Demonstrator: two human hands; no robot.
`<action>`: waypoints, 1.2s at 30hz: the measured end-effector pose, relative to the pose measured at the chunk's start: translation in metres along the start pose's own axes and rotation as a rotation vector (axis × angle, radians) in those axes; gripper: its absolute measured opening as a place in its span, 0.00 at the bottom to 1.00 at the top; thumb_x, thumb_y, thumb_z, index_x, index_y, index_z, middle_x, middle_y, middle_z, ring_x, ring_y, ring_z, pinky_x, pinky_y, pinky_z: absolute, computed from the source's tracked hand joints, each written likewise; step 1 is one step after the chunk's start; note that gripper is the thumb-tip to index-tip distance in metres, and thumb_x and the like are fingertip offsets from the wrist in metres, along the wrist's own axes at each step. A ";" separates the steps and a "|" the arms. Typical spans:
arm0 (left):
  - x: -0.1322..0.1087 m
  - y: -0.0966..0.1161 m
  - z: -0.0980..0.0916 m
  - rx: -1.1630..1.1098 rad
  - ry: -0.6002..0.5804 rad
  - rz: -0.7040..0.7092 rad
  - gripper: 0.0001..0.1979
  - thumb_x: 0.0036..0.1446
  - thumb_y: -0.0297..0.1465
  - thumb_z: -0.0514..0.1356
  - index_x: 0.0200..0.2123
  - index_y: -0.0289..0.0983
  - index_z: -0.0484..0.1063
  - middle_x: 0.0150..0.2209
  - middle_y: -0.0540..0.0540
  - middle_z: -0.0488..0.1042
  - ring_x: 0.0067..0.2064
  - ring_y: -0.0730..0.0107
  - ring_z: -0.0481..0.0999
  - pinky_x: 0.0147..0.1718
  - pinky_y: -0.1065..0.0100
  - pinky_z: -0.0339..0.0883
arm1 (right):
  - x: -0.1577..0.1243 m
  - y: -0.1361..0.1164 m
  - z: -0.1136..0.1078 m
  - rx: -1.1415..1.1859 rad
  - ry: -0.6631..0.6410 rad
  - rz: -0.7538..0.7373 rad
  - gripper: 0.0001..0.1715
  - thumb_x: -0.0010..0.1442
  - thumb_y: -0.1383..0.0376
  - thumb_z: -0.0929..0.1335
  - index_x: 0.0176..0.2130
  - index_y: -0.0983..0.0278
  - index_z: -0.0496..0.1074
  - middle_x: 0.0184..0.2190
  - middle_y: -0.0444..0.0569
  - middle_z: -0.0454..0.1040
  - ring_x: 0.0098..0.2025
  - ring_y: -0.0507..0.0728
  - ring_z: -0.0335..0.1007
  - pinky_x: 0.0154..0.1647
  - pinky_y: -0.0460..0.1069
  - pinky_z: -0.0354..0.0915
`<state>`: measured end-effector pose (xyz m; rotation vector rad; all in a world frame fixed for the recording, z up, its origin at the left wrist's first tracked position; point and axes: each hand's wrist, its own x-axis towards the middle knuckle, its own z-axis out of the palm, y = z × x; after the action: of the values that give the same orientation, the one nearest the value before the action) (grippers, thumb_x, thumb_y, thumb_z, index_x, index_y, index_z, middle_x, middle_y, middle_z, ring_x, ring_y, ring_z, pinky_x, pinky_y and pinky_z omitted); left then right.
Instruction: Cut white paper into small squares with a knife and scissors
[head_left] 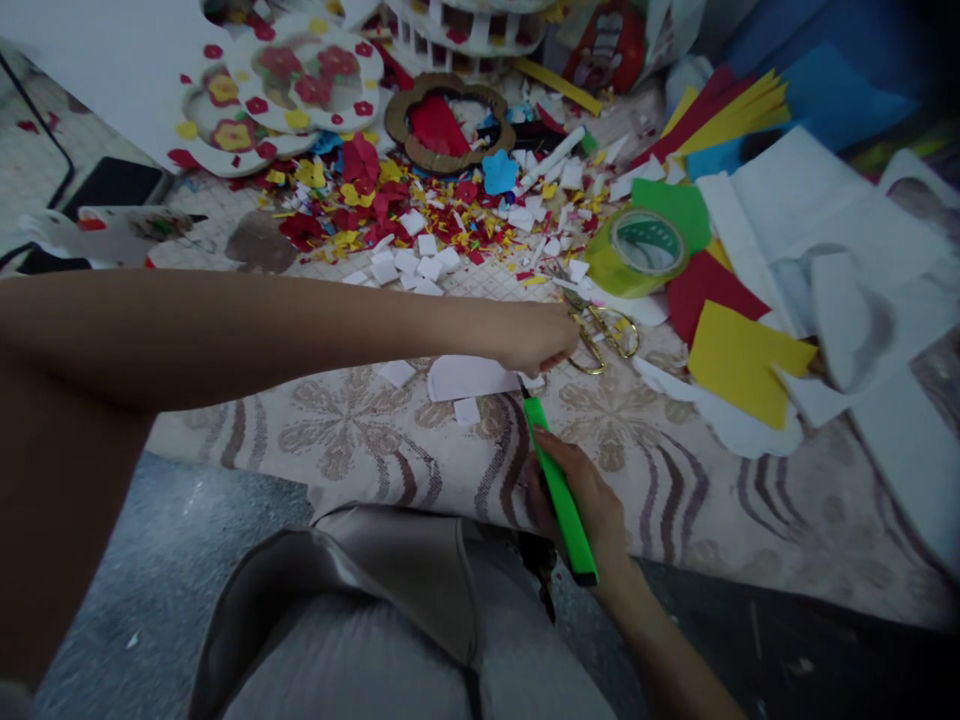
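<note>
While the person's lap filled the bottom of the frame, the right hand (pixel 581 500) at lower centre was closed around a green utility knife (pixel 561 492), its tip pointing up toward a white foam piece (pixel 469 377) that lay on the patterned mat (pixel 352 440) at mid-frame. Just above, the left hand (pixel 536 335) reached across from the left edge, fingers curled loosely down at the right end of that foam piece; whether it pinched the foam or only pressed it flat could not be told. The step in hand looked like cutting foam with the blade, and the next move would likely call for steadying the piece and drawing the tip along it, clear of the left fingers. Gold-handled scissors (pixel 604 330) lay just right of the left hand. Farther up sat a roll of yellow-green tape (pixel 637 250) whose core bore a green printed label, too blurred to read. Coloured paper sheets (pixel 739 365) spread to the right, paper scraps (pixel 390 215) littered upper centre, and flower-decorated white boards (pixel 277 95) stood at upper left.
</note>
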<state>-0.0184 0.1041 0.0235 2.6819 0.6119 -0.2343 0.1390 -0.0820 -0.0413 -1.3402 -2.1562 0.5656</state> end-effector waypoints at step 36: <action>-0.005 0.006 -0.006 -0.070 0.027 -0.033 0.06 0.48 0.17 0.60 0.28 0.30 0.76 0.35 0.40 0.79 0.33 0.70 0.64 0.32 0.70 0.52 | 0.008 0.005 0.000 -0.032 0.084 -0.046 0.26 0.64 0.66 0.64 0.60 0.55 0.60 0.46 0.48 0.76 0.45 0.58 0.76 0.42 0.51 0.74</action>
<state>-0.0193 0.0995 0.0324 2.6137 0.6607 -0.1822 0.1396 -0.0725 -0.0425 -1.3042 -2.1300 0.4509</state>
